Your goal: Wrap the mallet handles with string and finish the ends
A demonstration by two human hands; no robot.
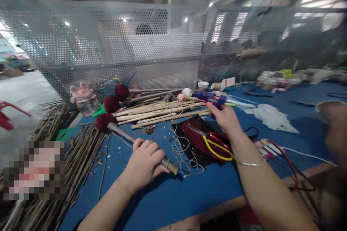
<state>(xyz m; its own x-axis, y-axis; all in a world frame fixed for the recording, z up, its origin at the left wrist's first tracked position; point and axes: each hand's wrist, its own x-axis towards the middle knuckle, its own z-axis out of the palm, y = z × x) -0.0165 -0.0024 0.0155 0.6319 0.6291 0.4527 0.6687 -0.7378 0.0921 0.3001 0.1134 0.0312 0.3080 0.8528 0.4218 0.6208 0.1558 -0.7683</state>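
My left hand (143, 164) is closed round the near end of a grey stick (123, 135) that lies on the blue table (173, 195). The stick's far end carries a dark red felt ball (104, 122). My right hand (225, 117) reaches further back and grips the handle of a blue glue gun (210, 97). A thin bangle (251, 163) sits on my right wrist. Between my hands lie yellow-and-red handled scissors (214, 142) on dark red fabric (199, 139), beside a tangle of white string (184, 155).
Two more red-balled sticks (121, 92) and a row of bamboo sticks (159, 112) lie behind. Bundles of thin twigs (78, 158) pile at the left edge. A perforated metal screen (108, 43) closes the back. White cloth (271, 117) and cables (287, 158) lie right.
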